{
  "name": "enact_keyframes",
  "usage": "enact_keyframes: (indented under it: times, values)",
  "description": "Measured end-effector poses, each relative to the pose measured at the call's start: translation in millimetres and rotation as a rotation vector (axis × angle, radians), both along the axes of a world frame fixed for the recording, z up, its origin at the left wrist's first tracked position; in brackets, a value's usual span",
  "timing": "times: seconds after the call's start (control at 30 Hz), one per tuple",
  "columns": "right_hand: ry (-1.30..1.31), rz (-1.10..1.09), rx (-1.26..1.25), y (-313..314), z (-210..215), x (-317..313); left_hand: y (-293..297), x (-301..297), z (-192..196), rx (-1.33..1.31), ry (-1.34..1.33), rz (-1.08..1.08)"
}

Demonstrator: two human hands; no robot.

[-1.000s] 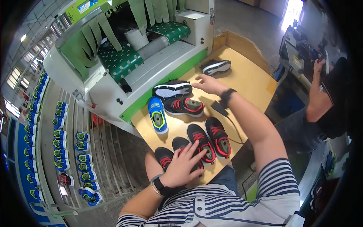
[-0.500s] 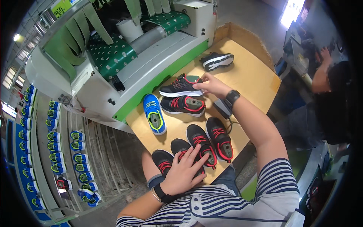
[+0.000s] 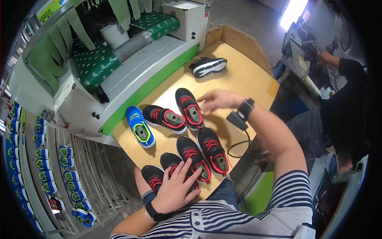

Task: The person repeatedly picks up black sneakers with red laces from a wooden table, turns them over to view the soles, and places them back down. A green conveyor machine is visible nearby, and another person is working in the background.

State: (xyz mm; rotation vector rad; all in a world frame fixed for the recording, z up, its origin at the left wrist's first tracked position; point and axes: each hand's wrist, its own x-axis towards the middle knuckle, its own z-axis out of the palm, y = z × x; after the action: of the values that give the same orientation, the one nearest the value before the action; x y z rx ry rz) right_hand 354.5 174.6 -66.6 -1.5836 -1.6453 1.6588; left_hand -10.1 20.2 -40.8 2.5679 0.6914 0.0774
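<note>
My left hand (image 3: pixel 178 191) lies with fingers spread over black sneakers with red laces, touching the black sneaker (image 3: pixel 170 160) and the one beside it (image 3: pixel 191 153). Another black sneaker (image 3: pixel 152 175) is left of that hand, and one more (image 3: pixel 213 149) stands to its right. My right hand (image 3: pixel 219 100) is open, its fingers just right of an upright black-and-red sneaker (image 3: pixel 189 107). Left of that shoe rest a black sneaker (image 3: pixel 164 117) and a blue sneaker (image 3: pixel 138 126) with yellow-green trim. Grey-green inserts show inside several shoes.
The wooden board (image 3: pixel 238 79) carries a tipped black shoe (image 3: pixel 209 67) at its far end and a black box (image 3: pixel 236 120) with a cable. Ahead stands a machine with a green belt (image 3: pixel 95 63). A rack (image 3: pixel 83 153) of blue shoes is left; a person (image 3: pixel 338 103) works at right.
The black sneaker in my right hand was turned, set upright beside the others and let go. My right hand now sits right of it. My left hand stays over the near shoes.
</note>
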Motion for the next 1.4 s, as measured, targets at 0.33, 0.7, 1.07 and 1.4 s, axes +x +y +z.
enact_keyframes:
  times: [0.33,0.7,1.07,1.4]
  values:
    - [-1.335,0.065,0.789,114.1,-26.1,20.1,1.1,-2.2,2.3,-0.048,0.017,0.012]
    - [-0.61,-0.427,1.007,-166.7,-4.6,9.9,-5.3,-1.2,-8.1,0.033,-0.081,0.044]
    - [0.166,-0.784,0.356,-266.3,-30.8,-9.9,-8.5,-1.7,-8.3,-0.016,-0.069,0.028]
    - [-0.046,-0.527,-0.013,-153.1,3.1,53.0,-7.9,1.4,-3.9,0.013,-0.028,0.043]
